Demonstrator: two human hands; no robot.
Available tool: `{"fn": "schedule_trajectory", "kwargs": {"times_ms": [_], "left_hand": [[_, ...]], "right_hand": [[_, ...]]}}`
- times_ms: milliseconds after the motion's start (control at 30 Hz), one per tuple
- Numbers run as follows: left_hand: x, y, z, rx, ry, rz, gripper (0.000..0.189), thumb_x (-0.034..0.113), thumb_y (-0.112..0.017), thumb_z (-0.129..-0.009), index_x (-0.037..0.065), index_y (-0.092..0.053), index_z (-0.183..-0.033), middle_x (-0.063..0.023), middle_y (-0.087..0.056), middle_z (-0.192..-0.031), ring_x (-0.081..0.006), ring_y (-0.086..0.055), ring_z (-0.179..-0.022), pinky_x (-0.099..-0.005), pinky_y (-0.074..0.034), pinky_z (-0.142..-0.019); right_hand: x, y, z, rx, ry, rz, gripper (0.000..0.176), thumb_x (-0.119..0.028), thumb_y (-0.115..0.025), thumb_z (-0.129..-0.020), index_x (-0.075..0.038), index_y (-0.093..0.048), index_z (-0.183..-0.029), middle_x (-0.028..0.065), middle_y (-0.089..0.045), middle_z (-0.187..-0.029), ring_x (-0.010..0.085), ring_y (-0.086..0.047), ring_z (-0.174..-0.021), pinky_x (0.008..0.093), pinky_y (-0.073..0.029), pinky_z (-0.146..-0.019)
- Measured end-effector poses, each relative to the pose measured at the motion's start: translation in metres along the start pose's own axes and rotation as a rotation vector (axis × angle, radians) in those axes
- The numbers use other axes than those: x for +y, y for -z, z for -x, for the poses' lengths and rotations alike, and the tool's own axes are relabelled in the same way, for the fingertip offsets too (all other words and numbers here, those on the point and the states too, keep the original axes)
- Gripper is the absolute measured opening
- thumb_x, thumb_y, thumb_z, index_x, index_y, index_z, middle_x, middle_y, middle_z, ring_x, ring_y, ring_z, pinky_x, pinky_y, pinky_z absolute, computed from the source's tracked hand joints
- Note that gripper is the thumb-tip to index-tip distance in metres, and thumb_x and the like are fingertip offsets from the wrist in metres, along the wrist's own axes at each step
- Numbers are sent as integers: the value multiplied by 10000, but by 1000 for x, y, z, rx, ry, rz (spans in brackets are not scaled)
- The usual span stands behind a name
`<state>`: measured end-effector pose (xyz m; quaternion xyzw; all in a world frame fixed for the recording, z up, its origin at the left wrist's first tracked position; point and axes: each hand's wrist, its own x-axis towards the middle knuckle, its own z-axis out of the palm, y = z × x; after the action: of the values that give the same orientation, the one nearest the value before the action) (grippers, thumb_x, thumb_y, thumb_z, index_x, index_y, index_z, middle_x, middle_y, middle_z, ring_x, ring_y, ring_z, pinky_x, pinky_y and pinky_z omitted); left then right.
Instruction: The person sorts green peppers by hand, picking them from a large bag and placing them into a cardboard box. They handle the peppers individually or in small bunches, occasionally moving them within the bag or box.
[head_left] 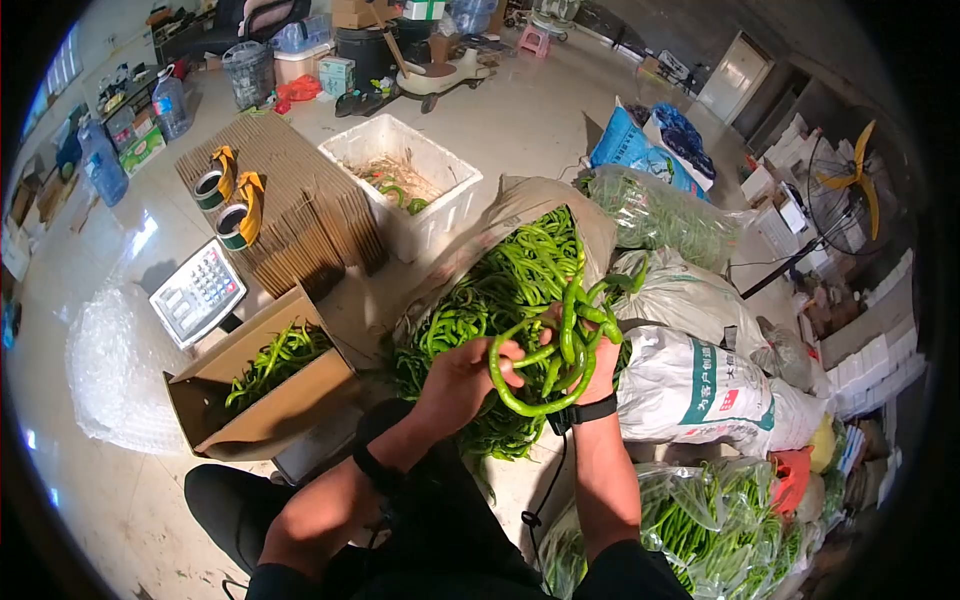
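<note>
My right hand [598, 362] grips a bunch of long green peppers [565, 345] held up over an open sack of peppers [490, 290]. My left hand [462, 378] holds the curled lower end of one long pepper of that bunch. A black band sits on each wrist. To the left, a cardboard box [270, 405] with green peppers in it rests on a scale [197, 292].
A white foam crate [420, 185] with a few peppers stands behind the sack. Flat cardboard with tape rolls [228, 195] lies at left, bubble wrap [105, 365] beside the scale. More bags of peppers [700, 520] and white sacks [700, 385] crowd the right.
</note>
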<state>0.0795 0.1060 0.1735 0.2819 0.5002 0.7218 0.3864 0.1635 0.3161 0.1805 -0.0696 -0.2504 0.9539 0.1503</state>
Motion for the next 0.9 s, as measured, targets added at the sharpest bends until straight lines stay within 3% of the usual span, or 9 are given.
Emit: {"fn": "schedule_trajectory", "kwargs": {"times_ms": [33,133,267,400,533,567,700,833,900], "left_hand": [[-2,4,-1,45,-42,79,244,80,-573,-1009,-25,-604,-1227,-90,-669,-1121,-170,-688,-923,-301,-549,-833],[-2,9,-3,111,-74,166,251,80,-560,-1015,-33,-588,-1236,-100,-668,-1139,-186,-692,-918,-302,-549,-815],[-3,11,-4,141,-43,156,246,85,-556,-1017,-32,-584,-1232,-108,-671,-1154,-189,-692,-912,-303,-549,-800],[-12,16,-6,183,-101,-76,217,71,-575,-1005,-39,-614,-1188,-101,-686,-1099,-167,-690,-921,-291,-544,-826],[-7,13,0,247,-137,-182,212,4,-614,-958,-32,-643,-1165,-109,-702,-1064,-159,-690,-929,-293,-545,-828],[-5,12,2,294,-255,-356,233,-27,-629,-930,-22,-650,-1162,-118,-704,-1070,-170,-694,-935,-293,-550,-825],[-3,9,3,370,-494,-550,323,-80,-646,-849,58,-691,-1138,-129,-704,-1105,-249,-712,-929,-300,-560,-785],[-2,10,6,320,-541,-605,318,-129,-584,-873,9,-669,-1147,-127,-692,-1138,-210,-706,-957,-304,-563,-825],[-2,8,8,320,-557,-629,355,-149,-565,-852,23,-674,-1143,-137,-682,-1153,-228,-710,-954,-316,-561,-835]], "right_hand": [[-1,0,1,92,-14,110,534,-295,-571,-860,-28,-554,-1322,192,-650,-1076,370,-642,-1012,505,-544,-905],[3,-10,2,-4,43,-33,492,-244,-553,-845,-30,-572,-1288,228,-659,-1097,430,-623,-1066,573,-479,-1034],[3,0,4,102,187,54,532,-249,-558,-809,-56,-574,-1305,274,-612,-1191,448,-601,-1104,583,-485,-998],[-6,-9,12,111,106,22,576,-68,-569,-701,-41,-563,-1276,247,-640,-1106,468,-590,-1137,576,-482,-1023],[-2,-8,22,107,78,-25,559,-63,-563,-687,-40,-589,-1245,222,-639,-1065,464,-585,-1151,621,-451,-1049],[-1,-7,25,108,79,-25,559,-63,-563,-687,-40,-589,-1245,222,-639,-1065,464,-585,-1151,621,-451,-1049],[5,1,35,247,85,87,500,-231,-536,-784,67,-580,-1182,269,-653,-1044,401,-665,-923,500,-596,-807],[5,14,35,147,89,142,488,-253,-524,-795,80,-585,-1147,296,-649,-1016,378,-664,-877,429,-596,-716],[6,16,35,227,122,173,446,-259,-527,-818,70,-586,-1114,228,-640,-912,306,-623,-761,373,-544,-606]]}}
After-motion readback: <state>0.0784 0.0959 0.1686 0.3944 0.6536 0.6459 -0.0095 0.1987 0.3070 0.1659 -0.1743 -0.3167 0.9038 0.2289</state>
